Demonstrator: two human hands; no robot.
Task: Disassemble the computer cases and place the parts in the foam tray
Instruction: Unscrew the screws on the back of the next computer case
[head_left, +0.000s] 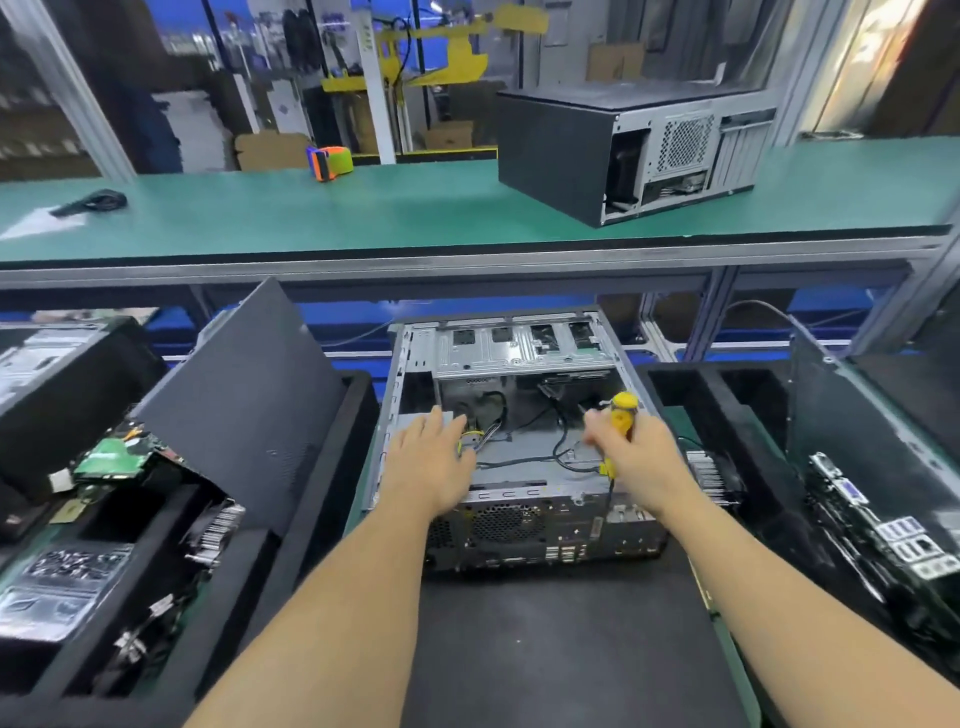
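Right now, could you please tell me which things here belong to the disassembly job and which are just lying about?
Job: open computer case; yellow screwdriver in right hand; left hand; left foam tray; closed case.

Lying about: orange-green tape dispenser; black object.

Two bare forearms reach forward from the bottom of the view, converging slightly toward the middle. The left hand lies palm down with its back to the camera, wrist straight, fingers stretched out and close together, pointing away from the body. The right hand is level with it and a little apart, curled into a grip around a yellow screwdriver handle held roughly upright, its top poking out above the knuckles. The right hand's fingertips look motion-blurred.
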